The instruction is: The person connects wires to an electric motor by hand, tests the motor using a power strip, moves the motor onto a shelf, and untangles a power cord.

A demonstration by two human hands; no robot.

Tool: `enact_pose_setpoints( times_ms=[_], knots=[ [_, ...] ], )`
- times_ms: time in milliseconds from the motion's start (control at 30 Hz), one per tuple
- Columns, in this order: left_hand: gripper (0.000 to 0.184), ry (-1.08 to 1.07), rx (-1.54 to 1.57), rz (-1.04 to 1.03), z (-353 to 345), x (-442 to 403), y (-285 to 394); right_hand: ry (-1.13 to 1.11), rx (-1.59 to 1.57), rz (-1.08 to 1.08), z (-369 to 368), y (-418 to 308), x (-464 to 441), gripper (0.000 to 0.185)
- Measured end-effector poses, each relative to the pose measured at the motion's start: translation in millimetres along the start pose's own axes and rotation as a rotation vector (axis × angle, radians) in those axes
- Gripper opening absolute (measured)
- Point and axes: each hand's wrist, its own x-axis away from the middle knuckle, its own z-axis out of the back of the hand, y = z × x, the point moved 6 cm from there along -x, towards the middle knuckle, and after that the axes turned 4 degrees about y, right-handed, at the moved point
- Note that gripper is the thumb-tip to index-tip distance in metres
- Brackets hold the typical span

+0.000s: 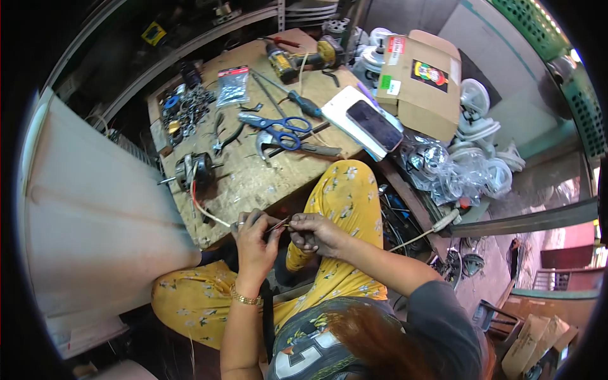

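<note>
Just below the middle of the frame, I have my left hand (255, 230) and my right hand (315, 235) close together, the fingers of each pinching the thin wires (279, 224) between them. A white cable (211, 216) runs from the motor (196, 171), which sits on the wooden tabletop (250, 183) left of centre in the frame, down to my left hand. Farther up the picture I see scissors (263, 122) lying by a hammer (320, 149), with a phone (374, 122) and a cardboard box (418, 104) toward the upper right.
</note>
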Motion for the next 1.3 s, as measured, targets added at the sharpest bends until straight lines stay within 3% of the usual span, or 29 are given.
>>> enact_pose_setpoints(
  times_ms=[67,100,200,333,433,533,600,667,767,867,967,1067,1100,1200,1300],
  knots=[
    [0.007,0.001,0.045,0.010,-0.9,1.7,-4.5,0.031,0.271,0.201,-3.6,-8.7,4.4,0.014],
    [0.008,0.003,0.064,0.019,-1.5,2.4,-6.0,0.205,0.600,0.597,-11.7,-34.5,18.0,0.015],
    [0.009,-0.024,0.073,0.029,-0.7,0.5,-4.4,0.224,1.230,1.172,-30.0,-64.0,42.0,0.018],
    [0.006,-0.092,0.106,0.119,-3.9,2.3,-9.6,0.217,1.244,1.155,-28.0,-63.9,42.1,0.011],
    [0.007,-0.019,0.090,0.030,-1.5,1.5,-1.0,0.221,0.919,0.836,-16.7,-48.4,29.4,0.010],
    [0.007,0.027,0.081,-0.023,2.4,-0.6,2.0,-0.072,-0.168,-0.120,-0.9,11.7,3.8,0.015],
    [0.008,-0.005,0.071,0.001,2.6,-0.6,-1.1,-0.315,-0.458,-0.337,-13.6,24.2,7.5,0.019],
    [0.008,-0.003,0.044,0.009,3.6,0.1,-2.0,-0.141,-0.148,-0.180,-6.8,7.8,10.4,0.020],
    [0.009,-0.005,0.070,0.028,2.5,2.1,-7.4,0.239,0.909,0.562,-17.7,-44.7,27.0,0.019],
    [0.010,-0.066,0.042,0.059,-0.4,3.8,-10.3,0.194,1.085,0.981,-22.6,-48.6,30.9,0.016],
    [0.011,-0.097,0.115,0.114,0.1,2.8,-14.1,0.220,1.140,0.865,-19.3,-44.9,25.6,0.013],
    [0.013,-0.073,0.202,0.082,6.7,1.3,-11.9,0.126,0.454,0.336,-5.8,-19.8,7.4,0.020],
    [0.012,-0.067,0.155,0.042,8.6,1.1,-12.5,0.074,0.352,0.152,-4.2,-16.5,7.1,0.026],
    [0.011,-0.052,0.081,-0.013,11.2,2.2,-16.9,0.058,0.109,-0.018,-1.0,-13.4,7.7,0.026],
    [0.008,-0.041,0.121,0.035,9.5,3.3,-20.2,0.065,0.292,0.138,1.1,-14.3,6.9,0.027]
  ],
)
